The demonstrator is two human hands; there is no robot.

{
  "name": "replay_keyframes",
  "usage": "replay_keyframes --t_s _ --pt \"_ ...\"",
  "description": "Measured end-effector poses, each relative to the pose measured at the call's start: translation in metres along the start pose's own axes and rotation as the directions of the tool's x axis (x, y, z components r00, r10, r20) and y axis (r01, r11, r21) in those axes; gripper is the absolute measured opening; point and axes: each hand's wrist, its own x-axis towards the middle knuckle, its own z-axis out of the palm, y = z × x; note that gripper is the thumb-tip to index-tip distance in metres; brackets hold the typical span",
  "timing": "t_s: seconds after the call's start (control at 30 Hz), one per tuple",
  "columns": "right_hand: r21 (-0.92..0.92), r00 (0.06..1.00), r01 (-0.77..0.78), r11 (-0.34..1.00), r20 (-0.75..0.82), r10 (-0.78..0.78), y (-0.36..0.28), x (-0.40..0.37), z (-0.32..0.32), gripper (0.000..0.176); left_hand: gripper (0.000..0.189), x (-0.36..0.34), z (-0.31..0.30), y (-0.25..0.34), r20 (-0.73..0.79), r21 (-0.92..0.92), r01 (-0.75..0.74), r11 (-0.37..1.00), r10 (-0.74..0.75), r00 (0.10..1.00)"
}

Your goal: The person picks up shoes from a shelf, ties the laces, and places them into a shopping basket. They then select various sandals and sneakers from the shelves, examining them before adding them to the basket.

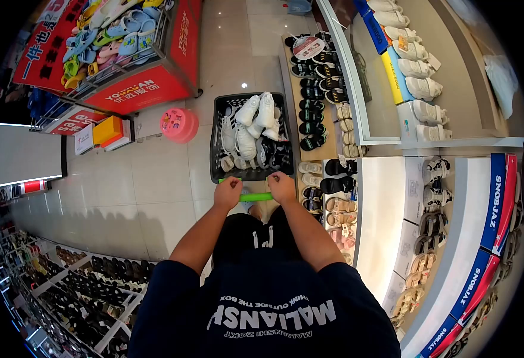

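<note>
A black plastic basket [215,143] full of mostly white shoes [246,143] stands in front of me, with a few grey or dark ones at its lower right. Its green handle [256,197] lies toward my body. My left hand [228,190] is closed round the handle's left part, at the basket's near edge. Round the right part, my right hand [281,186] is closed too. Both arms reach forward from my dark T-shirt.
A pink stool [179,125] and small boxes [108,132] are on the floor to the left. Beyond them is a red bin [181,53] of colourful clogs. Shoe shelves [333,143] run close along the right. Racks of dark shoes [77,292] stand lower left.
</note>
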Motion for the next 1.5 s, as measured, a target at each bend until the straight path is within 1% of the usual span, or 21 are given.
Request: replay_keyframes --t_s 0.1,0.2,0.3,0.5,0.57,0.67,0.77,0.8,0.83,0.93,1.0,1.07,1.13,1.2,1.27,1.33,1.43,1.47,1.5 --pt "0.004 0.999 -0.034 0.999 -0.003 0.034 -0.020 0.024 -0.005 0.031 0.027 0.028 -0.007 0.012 -0.001 0.000 0.012 1.000 -0.012 1.000" --pt "-0.033 0.999 -0.030 0.999 -0.013 0.030 -0.039 0.045 -0.011 0.030 0.027 0.054 -0.010 0.022 -0.002 -0.010 0.010 1.000 -0.010 1.000" --pt "-0.009 0.999 -0.040 0.999 0.029 0.040 -0.051 0.072 -0.014 0.032 0.027 0.080 -0.016 0.034 0.012 -0.030 0.026 0.999 -0.025 1.000" --pt "0.034 0.999 -0.051 0.998 0.002 0.051 -0.086 0.131 -0.014 0.031 0.025 0.149 -0.031 0.048 0.011 -0.061 0.009 0.998 -0.009 1.000" --pt "0.031 1.000 -0.020 0.999 0.002 0.020 -0.096 0.153 -0.016 0.029 0.024 0.172 -0.035 0.053 0.013 -0.060 0.012 0.998 -0.011 1.000" --pt "0.037 1.000 -0.016 0.999 0.012 0.015 -0.114 0.182 -0.017 0.029 0.023 0.200 -0.046 0.076 0.003 -0.077 0.014 0.997 -0.014 1.000" --pt "0.027 0.999 -0.029 0.999 0.025 0.028 -0.132 0.216 -0.022 0.028 0.023 0.238 -0.050 0.081 -0.001 -0.059 0.021 0.998 -0.021 1.000" --pt "0.032 0.999 -0.039 0.999 0.039 0.037 -0.141 0.226 -0.026 0.028 0.023 0.248 -0.054 0.090 0.002 -0.045 0.045 0.998 -0.045 0.999" --pt "0.038 0.997 -0.053 0.998 0.055 0.051 -0.149 0.235 -0.027 0.028 0.024 0.257 -0.059 0.098 -0.006 -0.009 0.018 1.000 -0.018 1.000" --pt "0.088 0.997 -0.066 0.994 0.048 0.061 -0.163 0.262 -0.029 0.028 0.025 0.285 -0.066 0.106 0.002 -0.020 0.038 0.999 -0.038 0.999" --pt "0.074 0.998 -0.055 0.996 0.038 0.052 -0.173 0.273 -0.031 0.028 0.025 0.302 -0.067 0.113 0.011 -0.054 0.058 0.997 -0.057 0.998" --pt "0.084 0.997 -0.067 0.994 0.046 0.063 -0.186 0.283 -0.037 0.029 0.026 0.315 -0.068 0.115 0.024 -0.046 0.047 0.998 -0.046 0.999" --pt "0.107 0.998 -0.040 0.993 0.051 0.034 -0.193 0.292 -0.037 0.029 0.027 0.326 -0.075 0.123 0.037 -0.029 0.049 0.998 -0.048 0.998" --pt "0.119 0.998 -0.049 0.992 0.050 0.043 -0.196 0.300 -0.042 0.030 0.030 0.335 -0.079 0.137 0.068 -0.007 0.057 0.998 -0.056 0.996" --pt "0.128 0.996 -0.077 0.989 0.049 0.071 -0.205 0.310 -0.045 0.030 0.033 0.344 -0.084 0.152 0.136 -0.046 0.067 0.997 -0.060 0.989" --pt "0.149 0.997 -0.074 0.986 0.003 0.074 -0.206 0.318 -0.044 0.030 0.039 0.355 -0.090 0.166 0.199 -0.073 0.078 0.994 -0.062 0.978" --pt "0.180 0.997 -0.043 0.983 -0.052 0.053 -0.210 0.326 -0.038 0.032 0.042 0.371 -0.099 0.172 0.353 0.141 0.045 0.989 -0.093 0.931" --pt "0.188 0.996 -0.043 0.981 -0.071 0.058 -0.209 0.330 -0.036 0.032 0.044 0.375 -0.101 0.174 0.391 0.185 0.033 0.982 -0.104 0.915" --pt "0.194 0.994 -0.043 0.980 -0.086 0.061 -0.211 0.333 -0.037 0.032 0.044 0.379 -0.102 0.174 0.419 0.187 0.022 0.982 -0.100 0.903"
